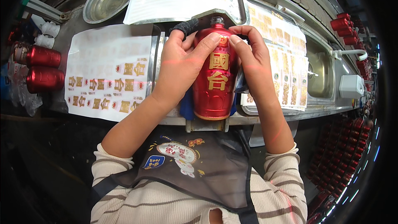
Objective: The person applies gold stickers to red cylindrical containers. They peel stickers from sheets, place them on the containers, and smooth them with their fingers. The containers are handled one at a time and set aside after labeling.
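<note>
A glossy red bottle (213,103) lies in front of me on a stand at the bench edge, its clear neck pointing away. Large gold characters (218,71) run down its front, below a small red-and-gold emblem (222,40) near the shoulder. My left hand (180,60) is closed on the bottle's left side, its thumb tip pressed at the emblem. From the other side my right hand (253,54) grips the shoulder, its thumb against the emblem's right edge. The fingertips behind the bottle are partly hidden. Blue cloth (187,107) shows beneath it.
Printed gold decal sheets lie to the left (107,45) and right (286,74). A large white sheet (178,0) and a metal bowl (110,0) stand behind. Red bottles (45,79) are at the left. A sink (321,74) and white jug (351,86) are at the right.
</note>
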A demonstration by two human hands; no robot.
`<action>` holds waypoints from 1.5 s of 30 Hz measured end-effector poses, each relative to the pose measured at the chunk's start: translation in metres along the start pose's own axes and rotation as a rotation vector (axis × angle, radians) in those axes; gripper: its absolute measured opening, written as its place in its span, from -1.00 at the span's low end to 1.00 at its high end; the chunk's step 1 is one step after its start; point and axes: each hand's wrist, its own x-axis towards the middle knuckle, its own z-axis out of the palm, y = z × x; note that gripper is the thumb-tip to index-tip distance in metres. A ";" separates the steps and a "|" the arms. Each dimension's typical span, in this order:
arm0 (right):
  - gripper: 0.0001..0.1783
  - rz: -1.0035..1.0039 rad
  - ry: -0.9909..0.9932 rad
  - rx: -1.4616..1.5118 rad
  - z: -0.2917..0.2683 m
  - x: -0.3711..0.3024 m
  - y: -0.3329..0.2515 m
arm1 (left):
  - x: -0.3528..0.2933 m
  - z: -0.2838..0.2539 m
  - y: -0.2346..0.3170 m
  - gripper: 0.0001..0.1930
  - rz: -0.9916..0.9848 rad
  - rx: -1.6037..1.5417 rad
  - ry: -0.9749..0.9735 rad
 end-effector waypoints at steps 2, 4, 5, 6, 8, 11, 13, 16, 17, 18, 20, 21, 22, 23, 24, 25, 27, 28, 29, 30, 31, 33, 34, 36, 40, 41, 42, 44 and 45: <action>-0.69 -0.020 0.013 -0.095 0.003 0.000 0.003 | 0.000 0.001 -0.002 -0.61 0.028 0.017 -0.005; -0.70 -0.020 0.015 -0.101 0.002 0.000 0.004 | 0.001 0.001 -0.003 -0.60 0.036 0.027 -0.013; -0.71 -0.020 0.016 -0.104 0.002 0.000 0.004 | 0.001 0.000 -0.002 -0.59 0.030 0.030 -0.016; -0.70 -0.001 0.009 -0.081 0.001 0.000 0.002 | 0.001 -0.001 -0.002 -0.58 0.026 0.032 -0.017; -0.69 0.037 -0.006 -0.036 -0.001 0.000 -0.001 | 0.001 0.003 0.003 -0.55 0.022 0.036 -0.006; -0.70 -0.071 -0.013 0.000 -0.003 0.002 0.007 | 0.004 0.003 0.001 -0.51 0.034 0.104 -0.001; -0.71 -0.084 -0.004 -0.056 -0.001 0.000 0.008 | 0.006 0.002 -0.002 -0.49 0.050 0.149 0.006; -0.72 -0.069 -0.018 -0.090 0.000 0.000 0.006 | 0.008 -0.001 -0.007 -0.46 0.110 0.181 0.012; -0.72 -0.059 -0.027 -0.093 0.000 0.001 0.005 | 0.008 -0.001 -0.008 -0.46 0.105 0.193 0.017; -0.71 -0.065 -0.044 -0.055 0.000 0.000 0.006 | 0.008 -0.001 -0.007 -0.46 0.102 0.206 0.020; -0.66 0.004 -0.035 -0.011 -0.006 -0.003 0.005 | 0.006 -0.002 -0.006 -0.43 0.091 0.219 0.014; -0.64 0.021 -0.022 0.017 -0.009 -0.007 0.008 | 0.004 -0.001 -0.003 -0.42 0.062 0.199 0.017; -0.62 0.038 -0.008 0.046 -0.012 -0.011 0.011 | 0.001 0.000 0.001 -0.41 0.033 0.179 0.020; -0.60 0.056 0.000 0.040 -0.017 -0.021 0.014 | -0.003 -0.001 0.003 -0.40 0.005 0.158 0.023; -0.58 0.071 -0.007 0.040 -0.018 -0.031 0.016 | -0.010 -0.005 0.003 -0.43 -0.036 0.172 0.066; -0.56 0.088 -0.007 0.039 -0.020 -0.041 0.018 | -0.015 -0.013 -0.001 -0.46 -0.016 0.133 0.046; -0.51 0.112 -0.012 0.068 -0.018 -0.054 0.019 | -0.028 -0.029 -0.010 -0.53 0.015 0.061 0.001; -0.48 0.119 -0.012 0.103 -0.014 -0.058 0.019 | -0.035 -0.029 -0.007 -0.60 -0.024 -0.003 -0.061; -0.44 0.126 -0.010 0.139 -0.011 -0.062 0.019 | -0.039 -0.030 -0.010 -0.58 -0.025 0.016 -0.070; -0.42 0.126 -0.020 0.109 -0.009 -0.062 0.013 | -0.042 -0.031 -0.015 -0.57 -0.023 0.030 -0.075; -0.40 0.127 -0.031 0.080 -0.008 -0.062 0.011 | -0.045 -0.032 -0.020 -0.55 -0.020 0.045 -0.080; -0.38 0.091 -0.027 0.075 -0.009 -0.060 0.020 | -0.045 -0.034 -0.026 -0.48 0.008 0.111 -0.101; -0.38 0.076 -0.026 0.084 -0.010 -0.060 0.023 | -0.044 -0.034 -0.028 -0.48 0.017 0.107 -0.108; -0.39 0.056 -0.027 0.110 -0.010 -0.060 0.024 | -0.044 -0.033 -0.028 -0.47 0.022 0.103 -0.114; -0.40 0.057 -0.051 0.125 -0.010 -0.059 0.022 | -0.044 -0.032 -0.025 -0.47 0.019 0.119 -0.125; -0.40 0.060 -0.059 0.120 -0.010 -0.059 0.022 | -0.043 -0.032 -0.025 -0.47 0.021 0.126 -0.131; -0.41 0.065 -0.067 0.115 -0.011 -0.059 0.022 | -0.043 -0.033 -0.025 -0.47 0.021 0.125 -0.133; -0.41 0.073 -0.079 0.112 -0.012 -0.060 0.022 | -0.042 -0.035 -0.026 -0.48 0.020 0.121 -0.137; -0.41 0.077 -0.073 0.147 -0.012 -0.059 0.023 | -0.042 -0.035 -0.025 -0.48 0.013 0.111 -0.132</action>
